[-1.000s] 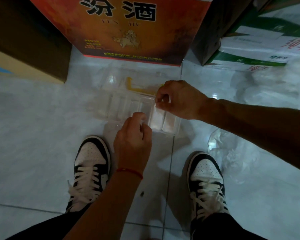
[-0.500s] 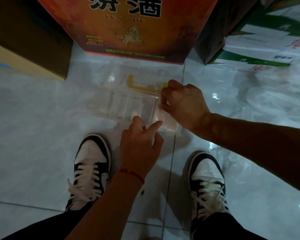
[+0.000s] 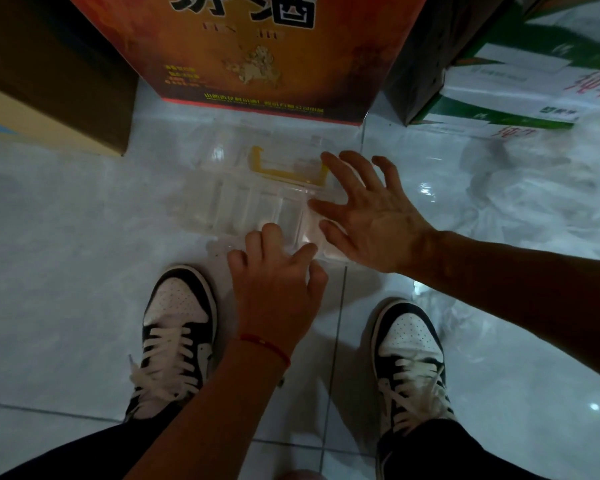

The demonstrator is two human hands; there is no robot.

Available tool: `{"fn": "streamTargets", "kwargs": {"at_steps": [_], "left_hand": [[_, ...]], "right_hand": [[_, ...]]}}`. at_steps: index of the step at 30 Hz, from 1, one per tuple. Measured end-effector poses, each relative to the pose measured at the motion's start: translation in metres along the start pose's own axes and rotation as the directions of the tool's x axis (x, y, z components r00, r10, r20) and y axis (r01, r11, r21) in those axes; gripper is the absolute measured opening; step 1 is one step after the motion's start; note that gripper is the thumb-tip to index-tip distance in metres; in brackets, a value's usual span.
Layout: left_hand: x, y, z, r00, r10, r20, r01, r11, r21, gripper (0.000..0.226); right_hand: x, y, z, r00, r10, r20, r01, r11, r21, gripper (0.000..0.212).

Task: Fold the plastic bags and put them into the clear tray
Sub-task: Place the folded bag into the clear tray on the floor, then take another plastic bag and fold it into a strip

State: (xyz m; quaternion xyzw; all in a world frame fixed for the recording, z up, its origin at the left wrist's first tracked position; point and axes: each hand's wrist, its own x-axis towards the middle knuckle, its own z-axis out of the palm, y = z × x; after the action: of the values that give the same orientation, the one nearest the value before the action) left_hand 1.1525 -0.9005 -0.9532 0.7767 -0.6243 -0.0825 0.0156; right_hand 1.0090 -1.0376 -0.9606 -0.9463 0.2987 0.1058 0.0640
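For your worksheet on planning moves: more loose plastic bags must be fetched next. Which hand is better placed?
Probably the right hand: open, and nearer the loose plastic bags on the floor at the right. The left hand rests by the clear tray.

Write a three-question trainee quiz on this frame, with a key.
1. True or false: the right hand grips a folded bag.
2. Which colour is the handle on the clear tray? A red, B yellow, C blue.
3. Fill in: loose plastic bags lie on the floor to the person's ____ side.

Key
1. False: its fingers are spread, holding nothing, above the tray's right end.
2. B.
3. Right. The left hand, at the tray's near edge, also holds nothing that I can see.
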Motion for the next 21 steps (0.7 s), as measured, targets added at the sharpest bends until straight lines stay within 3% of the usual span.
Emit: {"fn": "streamTargets", "kwargs": {"at_steps": [4,9,16,21], "left_hand": [[-0.004,0.001,-0.002,1.0,-0.026,0.01,0.026,1.0,0.006,0.028],[-0.009,-0.006,0.004,0.999,-0.019,0.035,0.023,0.995,-0.102,0.038],[-0.004,-0.004,0.015,1.0,0.011,-0.006,-0.012,0.997,-0.072,0.031],[-0.006,-0.006,0.017,0.998,0.015,-0.057,-0.02,0.995,-0.1,0.028]], "right_hand": [[0.001,0.0,0.0,1.0,-0.009,0.025,0.008,0.999,0.032,0.059],[-0.004,0.009,-0.001,0.992,-0.092,-0.085,0.098,0.993,0.06,0.043],[0.0,0.006,-0.003,0.998,-0.048,0.033,0.047,0.999,0.023,0.06],[-0.003,0.011,-0.003,0.995,-0.094,-0.022,0.095,0.995,0.037,0.051]]}}
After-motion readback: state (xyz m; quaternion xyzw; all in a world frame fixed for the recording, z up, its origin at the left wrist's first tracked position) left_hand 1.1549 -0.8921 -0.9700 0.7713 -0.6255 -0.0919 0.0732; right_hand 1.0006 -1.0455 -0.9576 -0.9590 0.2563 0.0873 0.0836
